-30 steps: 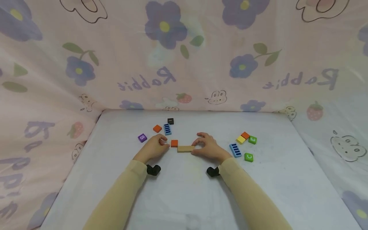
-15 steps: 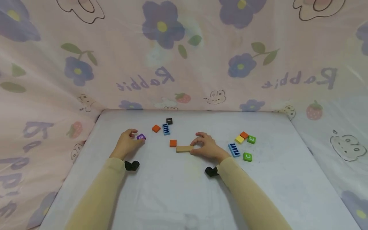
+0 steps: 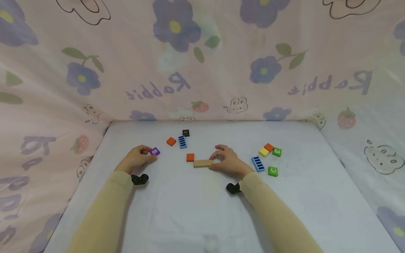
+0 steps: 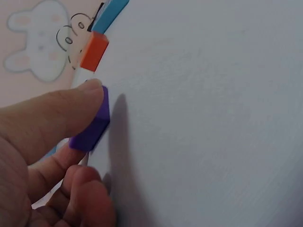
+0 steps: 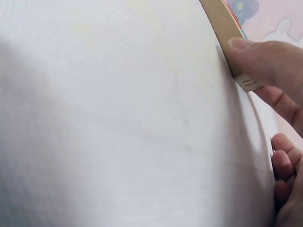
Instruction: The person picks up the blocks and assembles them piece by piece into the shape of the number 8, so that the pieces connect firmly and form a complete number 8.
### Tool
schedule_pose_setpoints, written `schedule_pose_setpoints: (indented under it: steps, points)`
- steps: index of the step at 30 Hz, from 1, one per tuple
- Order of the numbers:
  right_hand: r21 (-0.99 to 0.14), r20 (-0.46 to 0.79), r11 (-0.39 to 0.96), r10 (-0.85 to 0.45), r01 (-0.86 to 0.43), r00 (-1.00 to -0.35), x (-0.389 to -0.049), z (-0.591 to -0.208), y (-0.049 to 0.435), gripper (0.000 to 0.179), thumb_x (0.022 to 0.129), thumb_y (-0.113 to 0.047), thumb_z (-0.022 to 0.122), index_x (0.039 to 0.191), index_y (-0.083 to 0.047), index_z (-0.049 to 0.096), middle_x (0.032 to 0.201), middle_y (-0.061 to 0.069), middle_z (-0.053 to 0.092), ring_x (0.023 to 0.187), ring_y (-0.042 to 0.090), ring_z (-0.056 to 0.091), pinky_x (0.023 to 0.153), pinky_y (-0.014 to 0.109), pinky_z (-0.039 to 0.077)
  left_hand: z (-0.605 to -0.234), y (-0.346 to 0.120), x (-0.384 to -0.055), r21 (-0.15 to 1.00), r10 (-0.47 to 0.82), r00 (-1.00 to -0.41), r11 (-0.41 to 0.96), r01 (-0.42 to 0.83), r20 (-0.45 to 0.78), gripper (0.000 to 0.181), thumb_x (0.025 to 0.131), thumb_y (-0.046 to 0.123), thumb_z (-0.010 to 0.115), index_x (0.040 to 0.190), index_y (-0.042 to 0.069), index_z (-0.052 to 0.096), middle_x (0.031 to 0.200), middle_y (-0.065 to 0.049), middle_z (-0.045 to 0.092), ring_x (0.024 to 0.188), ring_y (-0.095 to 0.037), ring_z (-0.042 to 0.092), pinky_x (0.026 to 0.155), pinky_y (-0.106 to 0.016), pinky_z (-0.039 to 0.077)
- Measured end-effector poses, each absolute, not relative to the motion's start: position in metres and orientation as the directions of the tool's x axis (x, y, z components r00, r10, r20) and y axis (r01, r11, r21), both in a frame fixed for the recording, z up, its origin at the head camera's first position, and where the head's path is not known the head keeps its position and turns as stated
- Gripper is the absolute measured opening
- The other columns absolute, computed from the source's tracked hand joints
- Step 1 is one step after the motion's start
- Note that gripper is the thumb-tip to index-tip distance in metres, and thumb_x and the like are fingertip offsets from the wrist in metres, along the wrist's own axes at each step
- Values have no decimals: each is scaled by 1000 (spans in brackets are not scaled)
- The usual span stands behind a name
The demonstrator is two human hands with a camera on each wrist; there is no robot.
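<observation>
Soft, even light in head view, dim grey left wrist view, soft-edged shadow (image 4: 124, 146) beside the purple block (image 4: 97, 133)

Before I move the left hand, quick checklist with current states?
1. Left hand pinching the purple block: ok.
2. Right hand gripping one end of the wooden bar: ok.
3. Left hand free for another piece: not ok, occupied.
4. Purple block fully off the white surface: cannot tell.
5. Orange block at the bar's left end, free of both hands: ok.
</observation>
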State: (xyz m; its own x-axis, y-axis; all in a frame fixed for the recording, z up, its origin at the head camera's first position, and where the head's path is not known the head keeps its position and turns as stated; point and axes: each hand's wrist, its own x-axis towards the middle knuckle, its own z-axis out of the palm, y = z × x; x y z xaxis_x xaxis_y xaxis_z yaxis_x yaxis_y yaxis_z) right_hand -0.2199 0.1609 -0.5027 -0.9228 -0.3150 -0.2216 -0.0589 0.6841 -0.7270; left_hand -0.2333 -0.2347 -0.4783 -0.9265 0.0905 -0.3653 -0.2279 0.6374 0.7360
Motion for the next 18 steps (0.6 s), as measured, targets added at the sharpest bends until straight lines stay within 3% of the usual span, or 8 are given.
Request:
schedule_pose_setpoints:
  steps: [9, 18]
  points:
    - [-734, -214, 676, -326, -68, -921, -221, -503, 160, 25, 75, -47, 80, 94, -37, 68, 152, -7, 27, 140, 29, 13, 109, 60, 10, -487, -233, -237, 721, 61, -950, 666, -191, -307, 58, 86, 37, 73, 128, 3, 51, 122, -16, 46, 109, -32, 41, 96, -46, 34]
    - [-736, -225, 675, -321, -56, -920, -220, -504, 161, 29, 73, -51, 80, 94, -35, 68, 152, -10, 26, 141, 32, 10, 108, 62, 9, -486, -230, -233, 708, 65, -944, 679, -195, -322, 57, 88, 38, 71, 130, 4, 51, 132, -21, 43, 118, -36, 40, 103, -53, 30]
